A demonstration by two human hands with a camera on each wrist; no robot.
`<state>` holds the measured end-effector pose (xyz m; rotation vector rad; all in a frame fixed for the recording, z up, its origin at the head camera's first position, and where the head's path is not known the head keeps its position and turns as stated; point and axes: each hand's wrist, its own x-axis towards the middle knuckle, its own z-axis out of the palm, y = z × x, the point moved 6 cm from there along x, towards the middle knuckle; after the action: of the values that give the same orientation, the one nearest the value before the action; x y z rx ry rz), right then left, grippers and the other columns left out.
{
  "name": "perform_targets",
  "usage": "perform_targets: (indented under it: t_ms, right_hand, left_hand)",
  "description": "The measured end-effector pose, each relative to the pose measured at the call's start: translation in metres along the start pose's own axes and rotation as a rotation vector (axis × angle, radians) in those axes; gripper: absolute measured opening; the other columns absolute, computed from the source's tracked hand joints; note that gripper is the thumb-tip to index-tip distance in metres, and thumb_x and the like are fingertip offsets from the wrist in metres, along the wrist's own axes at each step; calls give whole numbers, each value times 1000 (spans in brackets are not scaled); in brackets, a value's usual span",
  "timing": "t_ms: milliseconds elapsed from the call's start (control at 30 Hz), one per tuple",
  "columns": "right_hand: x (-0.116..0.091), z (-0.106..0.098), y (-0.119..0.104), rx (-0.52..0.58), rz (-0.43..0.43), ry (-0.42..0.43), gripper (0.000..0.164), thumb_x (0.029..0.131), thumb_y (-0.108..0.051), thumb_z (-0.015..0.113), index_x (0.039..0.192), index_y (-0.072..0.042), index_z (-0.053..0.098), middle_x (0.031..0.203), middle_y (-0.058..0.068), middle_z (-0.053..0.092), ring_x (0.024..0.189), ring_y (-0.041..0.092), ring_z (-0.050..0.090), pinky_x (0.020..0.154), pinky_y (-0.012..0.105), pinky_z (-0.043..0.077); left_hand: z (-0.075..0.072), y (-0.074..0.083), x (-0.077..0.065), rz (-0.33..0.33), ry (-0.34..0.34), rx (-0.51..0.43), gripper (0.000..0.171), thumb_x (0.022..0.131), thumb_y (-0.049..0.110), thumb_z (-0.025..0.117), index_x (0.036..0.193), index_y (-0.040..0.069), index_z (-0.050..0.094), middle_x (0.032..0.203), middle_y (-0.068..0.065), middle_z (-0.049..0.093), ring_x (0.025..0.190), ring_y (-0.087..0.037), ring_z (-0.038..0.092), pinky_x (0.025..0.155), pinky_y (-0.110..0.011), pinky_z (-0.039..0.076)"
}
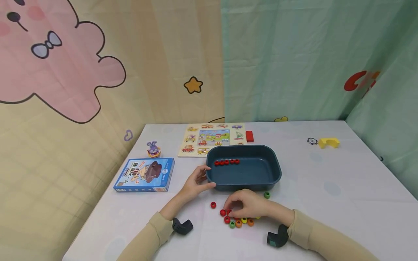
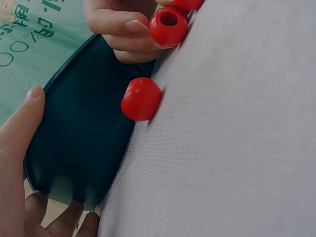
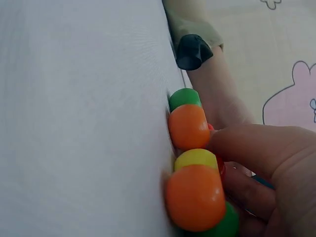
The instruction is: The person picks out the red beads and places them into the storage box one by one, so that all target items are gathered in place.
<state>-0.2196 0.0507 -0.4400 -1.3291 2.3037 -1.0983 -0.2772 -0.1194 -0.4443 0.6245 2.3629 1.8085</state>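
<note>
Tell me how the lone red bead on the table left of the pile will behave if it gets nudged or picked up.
The red bead looks round and glossy, so a nudge would probably send it rolling across the smooth table. Its shiny plastic-like surface may slip in a loose grip. It seems small and hollow-bored like the bead beside the right hand, so likely very light and not fragile.

**Lighting / image quality**

Head view bright, even, soft – faint shadows only; slight wide-angle bend at edges; wrist views sharp on the beads (image 3: 195, 197), near fingers (image 2: 17, 128) soft; no glare.
</note>
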Motion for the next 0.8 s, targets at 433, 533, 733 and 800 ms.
perform_targets:
  t_ms: [433, 533, 733, 800]
  right_hand:
    - [0, -44, -42, -49, -212, 184, 20, 78, -22, 70, 96, -15, 66, 89, -10, 64, 74, 5, 56, 61, 20, 49]
    - [9, -73, -65, -76, -289, 260, 21, 74, -15, 73, 94, -11, 66, 88, -4, 65, 71, 9, 56, 58, 25, 50]
    - [49, -122, -64, -42, -166, 295, 21, 76, -12, 71, 95, -7, 67, 88, -1, 66, 70, 11, 55, 58, 31, 49]
    - [64, -129, -47, -17, -110, 272, 22, 78, -19, 69, 98, -9, 67, 89, -4, 66, 71, 10, 56, 61, 31, 50]
  left_hand:
    - [-1, -1, 0, 27, 18, 36, 57, 77, 26, 70, 123, 9, 41, 143, -11, 28, 123, -23, 37, 98, -36, 36]
    - [-1, 7, -1, 20, 2, 8, 55, 78, 20, 69, 123, 7, 40, 142, -12, 28, 124, -24, 36, 100, -38, 34]
    - [1, 25, -6, -2, -22, 6, 53, 79, 17, 68, 122, 5, 39, 141, -14, 29, 124, -28, 35, 101, -44, 30]
    - [2, 27, -7, -10, -24, 21, 54, 80, 18, 68, 123, 3, 39, 142, -15, 27, 124, -28, 35, 101, -44, 30]
